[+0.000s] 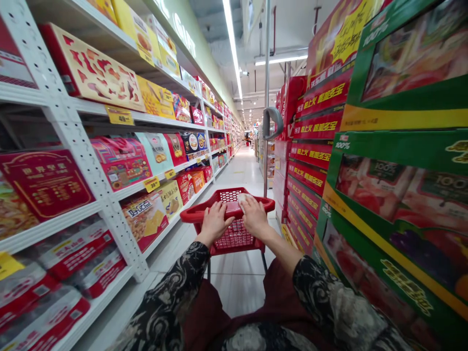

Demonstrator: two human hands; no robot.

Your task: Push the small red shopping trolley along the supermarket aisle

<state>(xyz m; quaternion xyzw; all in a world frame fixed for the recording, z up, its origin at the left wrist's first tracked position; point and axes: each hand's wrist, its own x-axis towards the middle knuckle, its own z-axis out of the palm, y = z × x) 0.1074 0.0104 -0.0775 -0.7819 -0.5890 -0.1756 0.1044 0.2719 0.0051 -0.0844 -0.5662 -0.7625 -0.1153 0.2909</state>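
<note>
A red plastic shopping cart [228, 197] stands in front of me in a supermarket aisle. My left hand [214, 222] is closed over the cart's near rim, which serves as the handle [190, 215]. My right hand [254, 214] also rests closed on that rim, and a small pale crumpled thing [242, 199] shows under its fingers. The inside of the cart's mesh basket is mostly hidden. Both sleeves are dark with a pale swirling pattern.
White shelves [73, 126] full of boxed gift packs and yellow price tags line the left side. Stacked red cartons [310, 156] and green juice cartons [398, 195] wall the right. A grey pole [266, 97] stands just beyond the cart. The tiled aisle [244, 170] runs ahead.
</note>
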